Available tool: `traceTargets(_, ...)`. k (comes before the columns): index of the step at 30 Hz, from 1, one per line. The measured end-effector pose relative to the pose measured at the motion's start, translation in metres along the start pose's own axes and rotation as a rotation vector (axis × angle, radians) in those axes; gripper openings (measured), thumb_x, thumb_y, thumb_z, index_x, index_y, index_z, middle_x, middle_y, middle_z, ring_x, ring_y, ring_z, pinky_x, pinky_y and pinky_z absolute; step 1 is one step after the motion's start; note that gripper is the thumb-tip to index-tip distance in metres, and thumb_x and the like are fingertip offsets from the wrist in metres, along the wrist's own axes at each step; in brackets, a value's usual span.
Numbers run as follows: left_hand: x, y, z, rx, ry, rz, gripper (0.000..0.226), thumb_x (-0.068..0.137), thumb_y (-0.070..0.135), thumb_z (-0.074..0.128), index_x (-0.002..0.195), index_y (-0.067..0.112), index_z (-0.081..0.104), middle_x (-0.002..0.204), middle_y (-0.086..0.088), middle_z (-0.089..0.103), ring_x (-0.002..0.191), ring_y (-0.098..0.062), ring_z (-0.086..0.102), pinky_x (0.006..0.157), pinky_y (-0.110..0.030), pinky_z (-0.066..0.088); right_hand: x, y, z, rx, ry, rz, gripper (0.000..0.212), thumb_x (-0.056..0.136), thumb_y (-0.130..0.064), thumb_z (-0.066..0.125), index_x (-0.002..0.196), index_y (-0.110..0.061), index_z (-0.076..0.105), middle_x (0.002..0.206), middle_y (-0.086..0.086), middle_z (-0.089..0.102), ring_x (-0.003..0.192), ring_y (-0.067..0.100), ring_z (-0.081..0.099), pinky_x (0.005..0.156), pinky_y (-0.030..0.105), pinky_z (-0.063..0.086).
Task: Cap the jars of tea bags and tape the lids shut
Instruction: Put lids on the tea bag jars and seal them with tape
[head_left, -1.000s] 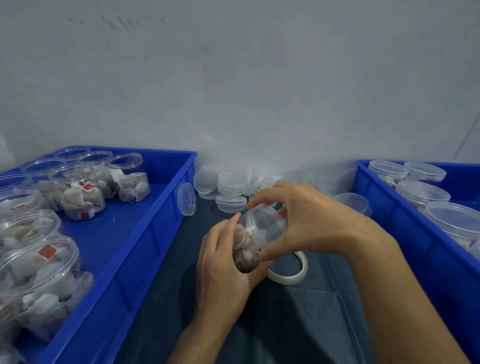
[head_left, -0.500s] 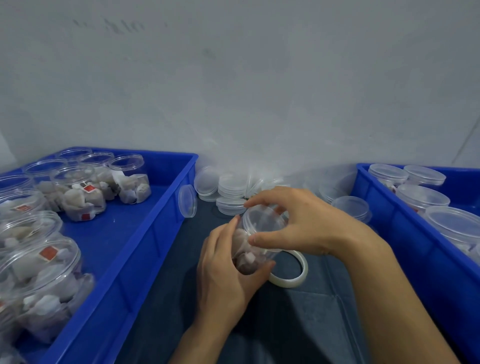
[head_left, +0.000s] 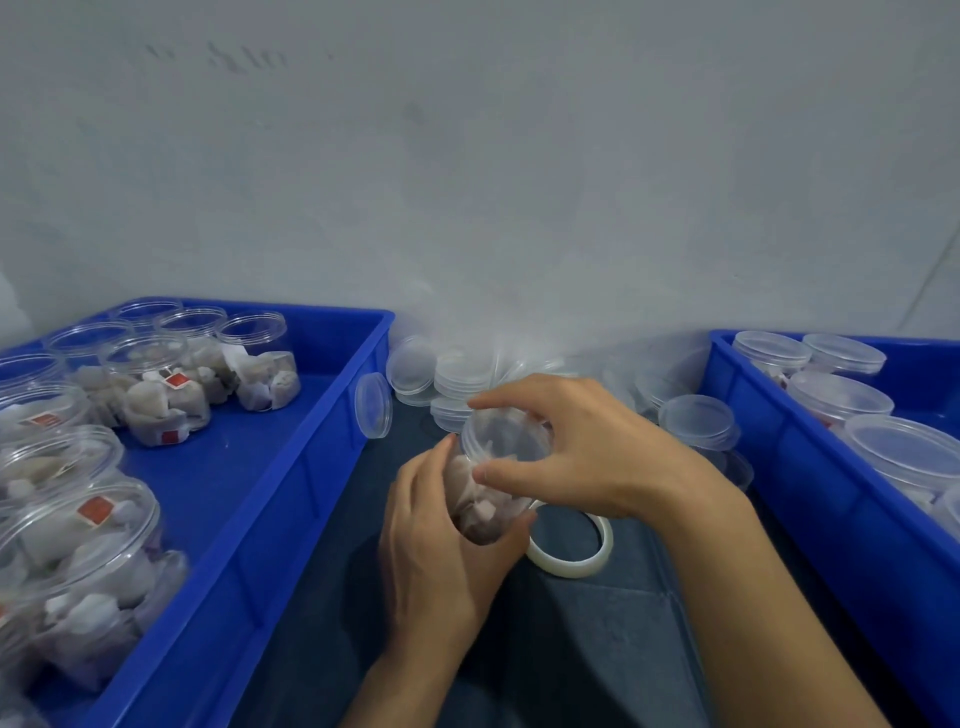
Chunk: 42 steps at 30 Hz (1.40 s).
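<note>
Left hand (head_left: 441, 545) curled round jar (head_left: 485, 506) body — right hand (head_left: 582, 452) arched above, fingertips pinching lid (head_left: 506, 434).

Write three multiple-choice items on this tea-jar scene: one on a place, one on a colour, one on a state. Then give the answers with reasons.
1. Where does the roll of tape lie?
A. in the left bin
B. on the dark surface between the bins
C. on a jar

2. What colour are the bins?
A. blue
B. red
C. grey

3. How are the jars in the left bin?
A. capped
B. lying on their sides
C. open, without lids

Answers:
1 B: the roll sits flat just behind the held jar, which the left hand grips while the right hand grips the lid.
2 A: both walls are bright blue.
3 C: their threaded mouths show bare.
</note>
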<state>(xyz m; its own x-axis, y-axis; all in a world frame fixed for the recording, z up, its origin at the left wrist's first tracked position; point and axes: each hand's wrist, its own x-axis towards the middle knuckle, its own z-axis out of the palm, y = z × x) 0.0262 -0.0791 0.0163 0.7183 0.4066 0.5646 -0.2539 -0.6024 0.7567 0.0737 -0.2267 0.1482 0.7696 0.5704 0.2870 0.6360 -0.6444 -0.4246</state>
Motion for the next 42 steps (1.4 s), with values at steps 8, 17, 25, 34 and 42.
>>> traceTargets(8, 0.004, 0.000, -0.005, -0.172, 0.073, -0.197, 0.075, 0.058, 0.067, 0.086, 0.123, 0.047, 0.056, 0.112, 0.021, 0.064, 0.098, 0.001, 0.063, 0.081, -0.039, 0.058, 0.001, -0.011, -0.014, 0.086, 0.327, -0.085, 0.028, 0.099, -0.044, 0.065, 0.125, -0.036, 0.069, 0.120, -0.024, 0.065, 0.115, -0.004, 0.060, 0.095, 0.017, 0.049)
traceTargets(17, 0.005, 0.001, -0.004, -0.177, 0.050, -0.268, 0.072, 0.063, 0.058, 0.091, 0.122, 0.042, 0.054, 0.111, 0.025, 0.061, 0.100, 0.008, 0.059, 0.077, -0.020, 0.046, -0.024, 0.006, 0.020, 0.042, 0.401, 0.022, 0.014, 0.096, -0.022, 0.066, 0.106, -0.031, 0.070, 0.088, -0.017, 0.066, 0.085, 0.010, 0.063, 0.077, 0.036, 0.055)
traceTargets(25, 0.004, 0.003, -0.004, -0.088, -0.009, -0.275, 0.081, 0.065, 0.046, 0.096, 0.130, 0.026, 0.054, 0.127, 0.007, 0.065, 0.113, -0.019, 0.064, 0.093, -0.038, 0.051, -0.083, 0.028, 0.078, -0.128, 0.170, 0.226, 0.024, 0.097, -0.034, 0.062, 0.119, -0.027, 0.068, 0.113, -0.011, 0.059, 0.111, 0.014, 0.052, 0.089, 0.036, 0.052)
traceTargets(34, 0.004, 0.004, -0.009, -0.108, -0.097, -0.280, 0.077, 0.070, 0.051, 0.092, 0.133, 0.032, 0.051, 0.124, 0.017, 0.063, 0.109, -0.010, 0.063, 0.082, -0.019, 0.047, -0.091, 0.038, 0.099, -0.136, 0.187, 0.288, 0.019, 0.102, -0.020, 0.058, 0.087, -0.012, 0.067, 0.095, -0.004, 0.058, 0.098, 0.020, 0.052, 0.079, 0.041, 0.050)
traceTargets(42, -0.002, 0.011, -0.004, -0.115, -0.064, -0.157, 0.113, 0.074, 0.043, 0.093, 0.164, 0.025, 0.028, 0.161, 0.007, 0.042, 0.139, 0.001, 0.041, 0.112, -0.030, 0.042, -0.089, 0.039, 0.096, -0.049, 0.547, 0.302, 0.003, 0.101, -0.027, 0.061, 0.098, -0.026, 0.059, 0.086, -0.016, 0.062, 0.080, 0.012, 0.058, 0.067, 0.030, 0.036)
